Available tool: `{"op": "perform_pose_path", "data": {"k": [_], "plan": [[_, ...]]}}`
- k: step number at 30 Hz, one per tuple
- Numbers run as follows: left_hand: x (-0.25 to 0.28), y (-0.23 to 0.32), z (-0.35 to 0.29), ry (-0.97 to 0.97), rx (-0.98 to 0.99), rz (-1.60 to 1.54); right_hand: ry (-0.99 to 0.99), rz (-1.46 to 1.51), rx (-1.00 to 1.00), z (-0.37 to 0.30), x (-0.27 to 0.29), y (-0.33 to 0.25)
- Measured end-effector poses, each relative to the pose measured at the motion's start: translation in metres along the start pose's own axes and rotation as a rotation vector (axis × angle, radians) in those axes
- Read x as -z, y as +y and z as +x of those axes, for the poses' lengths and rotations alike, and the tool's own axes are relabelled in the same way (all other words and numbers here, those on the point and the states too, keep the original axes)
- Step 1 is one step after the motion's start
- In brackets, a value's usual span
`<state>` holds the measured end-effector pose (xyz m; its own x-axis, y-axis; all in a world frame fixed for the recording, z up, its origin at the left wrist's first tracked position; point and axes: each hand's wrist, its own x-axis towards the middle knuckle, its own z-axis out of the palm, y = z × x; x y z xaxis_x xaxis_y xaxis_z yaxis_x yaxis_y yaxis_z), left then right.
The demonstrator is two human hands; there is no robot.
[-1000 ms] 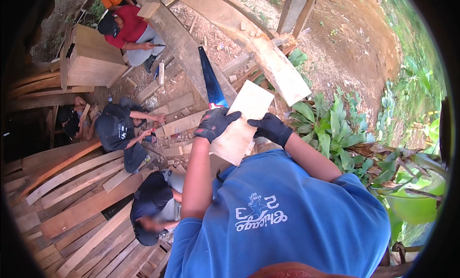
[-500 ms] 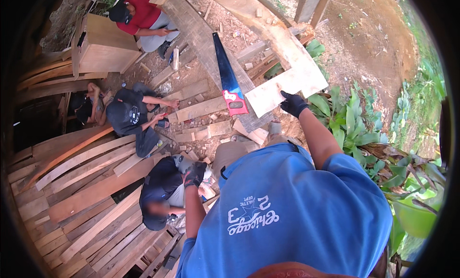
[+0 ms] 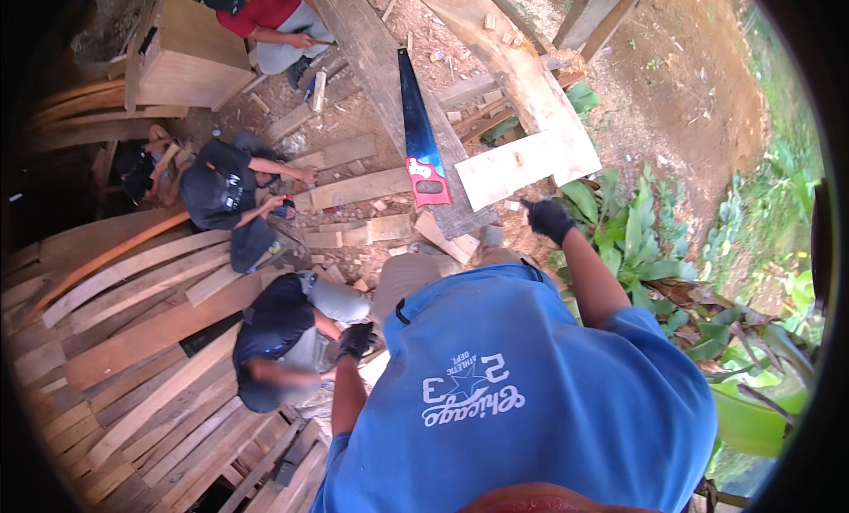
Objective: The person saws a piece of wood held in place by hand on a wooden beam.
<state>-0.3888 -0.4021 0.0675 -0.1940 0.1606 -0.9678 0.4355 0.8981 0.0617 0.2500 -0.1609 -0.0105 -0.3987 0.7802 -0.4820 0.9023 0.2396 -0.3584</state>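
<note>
My right hand (image 3: pixel 550 219), in a black glove, is just off the near edge of a short pale board (image 3: pixel 513 170). Its index finger stretches toward that edge, and nothing shows in the hand. The short board lies across the end of a long pale plank (image 3: pixel 495 57). To their left, a handsaw (image 3: pixel 419 115) with a red handle rests flat on a grey plank (image 3: pixel 367 49). My left hand (image 3: pixel 357 340), also gloved in black, hangs low at my left side beside a co-worker's arm. Its fingers are too indistinct to read.
Several co-workers crouch to the left, one in a red shirt (image 3: pixel 258 13) by a wooden cabinet (image 3: pixel 190 62). Stacked boards (image 3: pixel 141 363) cover the lower left. Offcuts litter the ground around a plank (image 3: pixel 358 190). Leafy plants (image 3: pixel 637 230) grow at my right.
My right hand has come away from the short board, dropping slightly toward me with its index finger out. My left hand remains low at my side. The saw still lies on the grey plank.
</note>
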Motion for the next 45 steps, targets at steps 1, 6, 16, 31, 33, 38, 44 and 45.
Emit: {"op": "perform_pose_path", "data": {"k": [1, 6, 16, 31, 33, 38, 44, 45], "plan": [[-0.001, 0.011, 0.000, 0.010, 0.052, -0.076, -0.111, -0.014, 0.007, -0.028, -0.007, 0.013], [-0.065, -0.061, -0.028, 0.075, 0.141, -0.160, -0.408, 1.476, -0.418, -0.163, 0.114, -0.061], [-0.185, -0.168, -0.170, -0.113, 0.075, 0.399, -0.140, 0.102, 0.183, 0.171, 0.042, 0.027], [-0.135, -0.167, -0.009, 0.076, -0.345, 0.836, -0.452, 1.356, -0.889, -0.023, -0.059, 0.030], [-0.100, -0.099, 0.042, 0.272, -0.330, 0.742, -0.365, 1.414, -0.895, -0.016, -0.031, 0.076], [0.003, 0.052, 0.052, 0.463, -0.263, 0.583, -0.257, 1.075, -0.785, 0.048, 0.020, 0.069], [-0.003, 0.223, -0.025, 0.580, -0.653, 0.223, -0.198, 0.990, -0.757, 0.048, -0.006, 0.064], [-0.012, 0.263, -0.051, 0.466, -0.626, 0.094, -0.190, 1.126, -0.791, 0.038, -0.005, 0.089]]}}
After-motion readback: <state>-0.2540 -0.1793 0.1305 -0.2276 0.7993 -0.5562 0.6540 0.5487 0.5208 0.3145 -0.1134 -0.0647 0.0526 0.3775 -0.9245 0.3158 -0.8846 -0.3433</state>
